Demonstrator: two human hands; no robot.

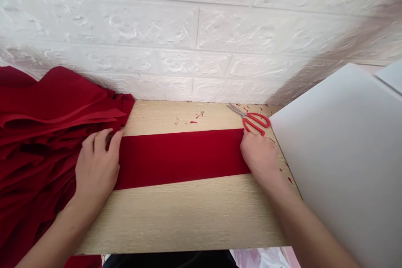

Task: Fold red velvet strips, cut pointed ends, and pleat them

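Observation:
A flat strip of dark red cloth [182, 157] lies across the light wooden tabletop, its long edges fairly straight. At its left end, beside a heap of the same cloth, my left hand [99, 163] has bent fingers closed on the fabric; the thumb is mostly hidden. My right hand [260, 155] is curled into a fist at the opposite end, gripping the strip near its far corner. Just beyond that hand lie scissors [256, 122] with red handles, blades pointing away to the left.
Crumpled red cloth [53, 104] is heaped along the left side. A white textured brick-pattern wall [176, 29] rises behind the tabletop [188, 217]. A large white panel [345, 155] stands at the right. Small red scraps [194, 122] are scattered near the wall.

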